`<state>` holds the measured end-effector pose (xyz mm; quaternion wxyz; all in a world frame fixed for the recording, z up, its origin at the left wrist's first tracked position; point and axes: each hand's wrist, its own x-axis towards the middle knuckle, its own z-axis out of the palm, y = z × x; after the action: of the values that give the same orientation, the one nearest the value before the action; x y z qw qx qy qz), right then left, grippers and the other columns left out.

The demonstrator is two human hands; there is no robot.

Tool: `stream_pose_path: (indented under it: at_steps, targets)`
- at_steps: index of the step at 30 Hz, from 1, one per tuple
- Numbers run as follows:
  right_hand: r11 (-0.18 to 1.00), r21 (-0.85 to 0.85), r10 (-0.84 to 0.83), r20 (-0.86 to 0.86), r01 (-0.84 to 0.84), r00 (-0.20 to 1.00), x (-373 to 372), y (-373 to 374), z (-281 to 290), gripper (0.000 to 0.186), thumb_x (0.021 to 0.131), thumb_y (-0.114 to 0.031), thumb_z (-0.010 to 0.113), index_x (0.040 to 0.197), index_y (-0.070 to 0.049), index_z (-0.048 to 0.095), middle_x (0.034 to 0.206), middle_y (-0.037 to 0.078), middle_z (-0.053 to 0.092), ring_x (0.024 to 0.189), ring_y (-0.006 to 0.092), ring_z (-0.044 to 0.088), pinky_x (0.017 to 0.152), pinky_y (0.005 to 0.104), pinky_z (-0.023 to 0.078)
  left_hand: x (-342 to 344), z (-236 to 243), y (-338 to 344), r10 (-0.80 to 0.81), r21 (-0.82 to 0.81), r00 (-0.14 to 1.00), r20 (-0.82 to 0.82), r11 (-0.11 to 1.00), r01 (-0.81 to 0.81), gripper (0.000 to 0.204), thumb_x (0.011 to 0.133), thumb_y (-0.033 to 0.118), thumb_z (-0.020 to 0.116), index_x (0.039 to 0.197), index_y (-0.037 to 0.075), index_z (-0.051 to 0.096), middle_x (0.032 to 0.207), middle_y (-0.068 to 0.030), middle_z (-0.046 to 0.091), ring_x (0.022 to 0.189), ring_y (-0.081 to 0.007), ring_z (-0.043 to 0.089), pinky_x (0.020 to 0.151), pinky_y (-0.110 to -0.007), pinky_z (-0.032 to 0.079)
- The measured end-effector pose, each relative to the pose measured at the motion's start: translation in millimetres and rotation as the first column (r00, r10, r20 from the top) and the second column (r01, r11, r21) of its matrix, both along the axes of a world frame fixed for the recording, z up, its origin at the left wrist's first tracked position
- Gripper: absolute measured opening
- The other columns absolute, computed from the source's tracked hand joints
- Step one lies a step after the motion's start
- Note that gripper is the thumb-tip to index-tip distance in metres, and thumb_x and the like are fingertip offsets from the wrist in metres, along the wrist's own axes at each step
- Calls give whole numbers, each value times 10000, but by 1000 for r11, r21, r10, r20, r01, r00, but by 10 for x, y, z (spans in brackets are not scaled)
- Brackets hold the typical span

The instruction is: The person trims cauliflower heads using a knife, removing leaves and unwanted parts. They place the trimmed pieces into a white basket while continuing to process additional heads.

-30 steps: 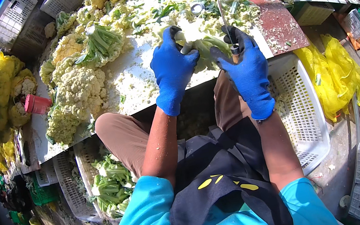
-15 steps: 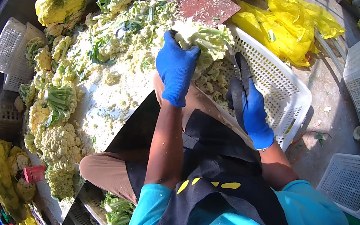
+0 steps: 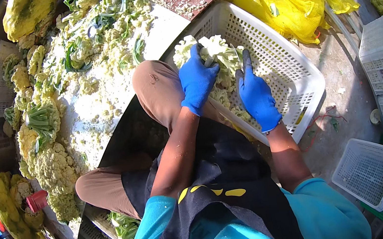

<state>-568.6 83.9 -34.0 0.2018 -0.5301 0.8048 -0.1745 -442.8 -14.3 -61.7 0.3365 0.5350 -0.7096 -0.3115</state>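
Blue gloves cover both hands in the head view. The left hand (image 3: 198,79) has its grip clamped on a cauliflower (image 3: 219,51), above the far left part of a white basket (image 3: 288,56). The right hand's (image 3: 255,94) grip is clamped on a knife (image 3: 240,56), blade at the cauliflower's right side.

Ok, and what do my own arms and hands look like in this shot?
Your left hand and right hand wear matching blue gloves with dark grey-to-black fingertips and snug blue cuffs. The forearms are bare, below short, plain turquoise sleeves.
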Motion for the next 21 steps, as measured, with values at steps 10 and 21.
stream_pose_path:
  at_steps: [10,21]
  targets:
    - [929,-87,-211,673,359,709,-194,358,373,632,1031,-239,427,1546,-125,79,629,33,533,500,89,457,463,261,380,-119,-12,-7,-3,243,891,-454,962,128,526,766,-85,644,1245,27,457,1012,-71,648,914,-114,618,775,-250,513]
    - [994,-84,89,236,-71,968,-267,195,22,697,974,-243,489,1512,-26,102,811,324,622,722,483,615,612,547,470,-141,7,89,-188,78,928,-321,971,224,541,752,-25,674,1256,81,509,800,-33,548,729,-94,520,714,-265,494]
